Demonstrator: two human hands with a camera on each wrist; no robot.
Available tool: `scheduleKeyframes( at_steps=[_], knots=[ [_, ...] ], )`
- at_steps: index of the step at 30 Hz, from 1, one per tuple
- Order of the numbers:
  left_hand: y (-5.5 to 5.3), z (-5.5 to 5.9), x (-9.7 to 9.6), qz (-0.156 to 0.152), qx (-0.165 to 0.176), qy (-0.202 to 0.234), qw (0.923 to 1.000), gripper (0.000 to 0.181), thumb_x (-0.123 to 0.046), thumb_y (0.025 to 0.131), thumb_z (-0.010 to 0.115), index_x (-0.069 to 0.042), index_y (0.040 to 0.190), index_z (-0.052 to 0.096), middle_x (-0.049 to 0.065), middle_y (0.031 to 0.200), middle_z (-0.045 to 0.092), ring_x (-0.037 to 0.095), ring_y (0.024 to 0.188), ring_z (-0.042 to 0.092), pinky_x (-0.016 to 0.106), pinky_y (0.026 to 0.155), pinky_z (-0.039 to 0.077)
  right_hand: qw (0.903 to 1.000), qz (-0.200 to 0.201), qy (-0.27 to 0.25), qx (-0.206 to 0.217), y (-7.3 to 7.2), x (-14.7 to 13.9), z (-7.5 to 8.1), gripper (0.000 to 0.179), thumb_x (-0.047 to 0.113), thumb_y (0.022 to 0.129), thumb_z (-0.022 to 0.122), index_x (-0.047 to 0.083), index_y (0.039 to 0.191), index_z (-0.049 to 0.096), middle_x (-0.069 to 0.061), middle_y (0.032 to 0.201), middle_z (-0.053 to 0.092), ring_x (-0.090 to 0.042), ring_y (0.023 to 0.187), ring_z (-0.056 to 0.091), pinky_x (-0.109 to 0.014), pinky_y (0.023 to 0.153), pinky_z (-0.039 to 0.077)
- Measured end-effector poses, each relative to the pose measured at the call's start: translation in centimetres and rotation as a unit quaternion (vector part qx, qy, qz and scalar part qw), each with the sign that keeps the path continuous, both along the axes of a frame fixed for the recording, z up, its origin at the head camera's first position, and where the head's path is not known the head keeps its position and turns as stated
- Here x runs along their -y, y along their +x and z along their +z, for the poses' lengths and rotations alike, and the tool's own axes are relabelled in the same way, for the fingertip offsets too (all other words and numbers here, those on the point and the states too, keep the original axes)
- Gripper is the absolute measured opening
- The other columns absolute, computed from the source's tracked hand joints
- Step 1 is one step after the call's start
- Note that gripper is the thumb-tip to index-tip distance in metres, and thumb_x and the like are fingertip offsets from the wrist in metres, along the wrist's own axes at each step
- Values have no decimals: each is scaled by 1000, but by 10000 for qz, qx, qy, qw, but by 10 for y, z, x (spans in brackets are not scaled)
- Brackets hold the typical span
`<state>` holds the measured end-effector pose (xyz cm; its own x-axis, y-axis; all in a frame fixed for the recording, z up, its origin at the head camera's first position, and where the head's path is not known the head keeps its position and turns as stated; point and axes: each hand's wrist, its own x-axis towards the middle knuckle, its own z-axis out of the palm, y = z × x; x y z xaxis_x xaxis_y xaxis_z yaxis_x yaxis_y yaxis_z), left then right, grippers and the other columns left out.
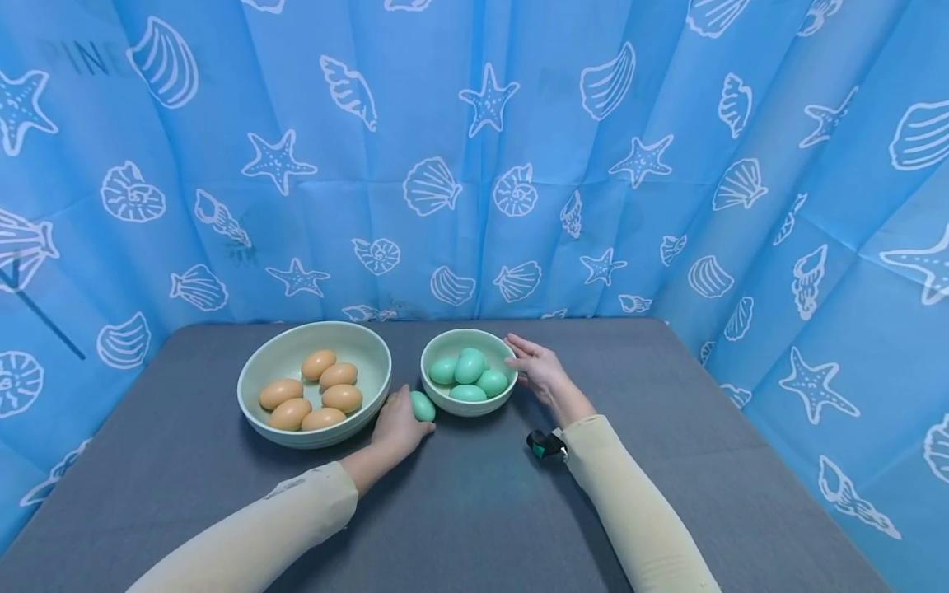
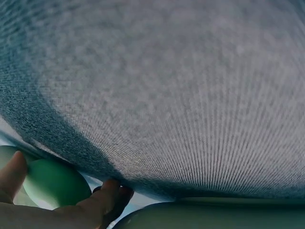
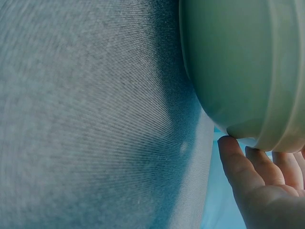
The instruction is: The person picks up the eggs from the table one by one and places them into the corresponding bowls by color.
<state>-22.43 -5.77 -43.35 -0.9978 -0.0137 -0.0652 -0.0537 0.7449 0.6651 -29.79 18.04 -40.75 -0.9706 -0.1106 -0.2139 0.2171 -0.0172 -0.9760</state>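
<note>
My left hand [image 1: 399, 427] is between the two bowls, low over the table. Its thumb and fingers pinch a green egg [image 1: 423, 407]; the left wrist view shows this green egg [image 2: 57, 183] beside the thumb. To its right, a small pale green bowl [image 1: 465, 407] holds several green eggs [image 1: 471, 366]. The right hand [image 1: 544, 372] touches that bowl's right side with extended fingers. In the right wrist view its fingertips meet the outer wall of the bowl [image 3: 238, 67]. Left of the left hand, a larger pale green bowl [image 1: 255, 362] contains several light brown eggs [image 1: 339, 374].
A grey cloth covers the table [image 1: 460, 511]. Behind it hangs a blue curtain [image 1: 474, 239] with white shells and starfish. Near the right sleeve lies a small black strap-like item [image 1: 545, 443].
</note>
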Motion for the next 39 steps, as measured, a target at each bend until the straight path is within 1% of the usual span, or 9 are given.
scheduleKeyframes(
  at_steps=[6, 12, 15, 22, 26, 33, 39],
  knots=[
    [-2, 0, 0, 35, 58, 2, 10000, 83, -16, 83, 82, 15, 146, 37, 33, 143, 46, 44, 134, 47, 51, 113, 39, 10000, -13, -5, 26, 0, 0, 0, 60, -4, 101, 50, 5, 157, 30, -11, 162, 32, -27, 148, 34, -49, 114, 39],
    [-2, 1, 3, 141, 124, 68, 9998, 82, -17, 83, 83, 14, 145, 39, 32, 140, 50, 43, 131, 50, 50, 110, 42, 10000, -20, 16, 12, 0, 1, 0, 60, -4, 101, 50, 6, 157, 31, -11, 162, 32, -27, 147, 35, -49, 114, 39],
    [-2, 2, 3, 196, 119, 147, 9996, 81, -16, 83, 83, 14, 144, 39, 33, 140, 50, 43, 131, 50, 51, 110, 43, 10000, 1, 76, -21, 0, 1, 0, 60, -4, 101, 50, 5, 157, 30, -12, 162, 32, -28, 148, 35, -50, 115, 38],
    [2, 5, 3, 222, 140, 339, 9991, 79, -15, 83, 82, 14, 144, 40, 33, 141, 50, 44, 131, 49, 52, 109, 43, 9998, -6, 180, -10, 0, 1, 0, 61, -2, 101, 51, 5, 158, 29, -12, 162, 31, -29, 148, 34, -51, 115, 38],
    [5, 8, 4, 240, 131, 519, 9983, 79, -16, 84, 81, 13, 145, 39, 32, 143, 48, 43, 133, 48, 52, 110, 42, 9998, 23, 172, -36, 0, 0, -1, 60, -2, 102, 51, 5, 158, 30, -13, 162, 31, -30, 148, 34, -52, 115, 37],
    [11, 19, 4, 250, 36, 843, 9961, 77, -15, 87, 78, 12, 147, 37, 32, 148, 44, 44, 138, 43, 54, 113, 39, 9999, 5, 128, -48, 0, 0, 0, 61, -3, 101, 51, 4, 158, 29, -13, 162, 31, -29, 148, 34, -51, 115, 38],
    [14, 23, 3, 299, -4, 1027, 9943, 78, -16, 88, 78, 12, 147, 36, 32, 149, 43, 44, 138, 43, 54, 113, 38, 9999, 36, 104, -17, 0, 0, 0, 61, -3, 101, 50, 4, 158, 28, -13, 162, 30, -29, 147, 35, -51, 115, 38]
  ],
)
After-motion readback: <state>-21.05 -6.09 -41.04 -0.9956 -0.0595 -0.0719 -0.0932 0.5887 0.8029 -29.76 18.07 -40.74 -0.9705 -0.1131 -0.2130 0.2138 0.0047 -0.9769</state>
